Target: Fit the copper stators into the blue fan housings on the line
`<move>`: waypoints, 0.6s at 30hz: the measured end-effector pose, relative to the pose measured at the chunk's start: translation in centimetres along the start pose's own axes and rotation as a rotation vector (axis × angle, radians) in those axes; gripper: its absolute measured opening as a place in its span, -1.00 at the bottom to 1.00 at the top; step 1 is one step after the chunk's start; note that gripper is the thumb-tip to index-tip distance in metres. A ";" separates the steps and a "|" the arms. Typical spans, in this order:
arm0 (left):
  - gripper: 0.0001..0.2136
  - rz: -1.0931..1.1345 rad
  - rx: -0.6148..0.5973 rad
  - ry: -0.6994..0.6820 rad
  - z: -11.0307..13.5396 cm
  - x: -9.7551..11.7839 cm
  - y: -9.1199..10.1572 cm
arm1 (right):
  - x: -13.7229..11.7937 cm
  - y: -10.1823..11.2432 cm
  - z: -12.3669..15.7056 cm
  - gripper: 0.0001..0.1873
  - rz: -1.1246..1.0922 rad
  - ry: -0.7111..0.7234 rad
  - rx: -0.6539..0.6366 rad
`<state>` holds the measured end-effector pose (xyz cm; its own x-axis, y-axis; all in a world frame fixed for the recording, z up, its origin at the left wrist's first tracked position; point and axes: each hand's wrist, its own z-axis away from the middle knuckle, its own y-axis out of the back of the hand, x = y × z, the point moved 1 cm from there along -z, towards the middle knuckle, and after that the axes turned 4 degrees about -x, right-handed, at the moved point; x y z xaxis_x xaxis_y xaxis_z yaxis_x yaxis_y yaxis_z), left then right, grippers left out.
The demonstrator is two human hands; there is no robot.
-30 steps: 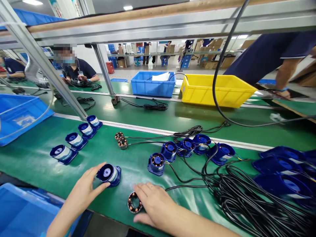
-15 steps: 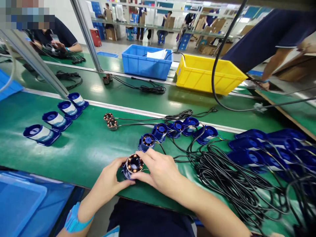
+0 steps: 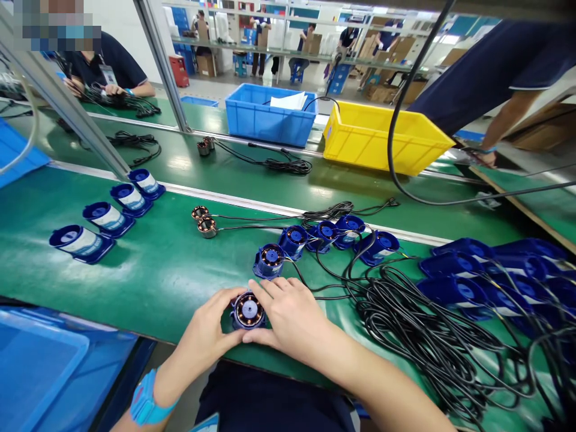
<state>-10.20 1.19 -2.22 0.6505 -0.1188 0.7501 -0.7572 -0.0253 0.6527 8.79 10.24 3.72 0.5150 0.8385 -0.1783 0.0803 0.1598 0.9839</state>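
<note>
At the near edge of the bench, a blue motor housing point(image 3: 234, 318) stands between my hands. The copper-wound stator point(image 3: 249, 310) sits down inside it, around the blue centre. My left hand point(image 3: 209, 327) curves round the housing's left side, thumb at the front. From the right, my right hand point(image 3: 290, 312) grips it, fingers behind and thumb in front, hiding that side. Just behind is another blue housing point(image 3: 270, 261) fitted with a stator. Two loose stators point(image 3: 207, 227) with black cables lie farther back, left of centre.
Several labelled blue housings point(image 3: 81, 242) stand in a row at left. Coiled black cables point(image 3: 409, 324) and more blue housings point(image 3: 454, 288) cover the right side. Beyond are a blue bin point(image 3: 270, 120) and a yellow bin point(image 3: 382, 141). Co-workers' arms point(image 3: 513, 117) show across the bench.
The stator, which stuck up above the housing's rim, has gone down into it, and the blue centre now shows. Both hands have stayed around the housing. The view has shifted slightly.
</note>
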 end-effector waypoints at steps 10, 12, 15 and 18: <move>0.13 0.117 0.049 0.131 2.8 -3.4 2.8 | -1.3 -1.0 0.7 -0.26 -0.120 0.086 0.410; 0.10 0.169 0.174 0.102 3.4 -4.5 3.9 | -1.5 -0.9 0.9 -0.25 -0.118 0.123 0.473; 0.07 0.211 0.241 0.081 3.5 -6.0 4.7 | -1.6 -2.2 0.2 -0.25 -0.060 0.122 0.302; 0.06 0.192 0.219 0.070 3.2 -6.8 4.8 | -1.6 -3.9 -1.0 -0.19 -0.060 0.123 0.219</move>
<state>-18.43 -1.35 -4.52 0.4909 -0.0734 0.8681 -0.8564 -0.2239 0.4653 6.75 8.80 0.16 0.3975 0.8899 -0.2239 0.2977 0.1057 0.9488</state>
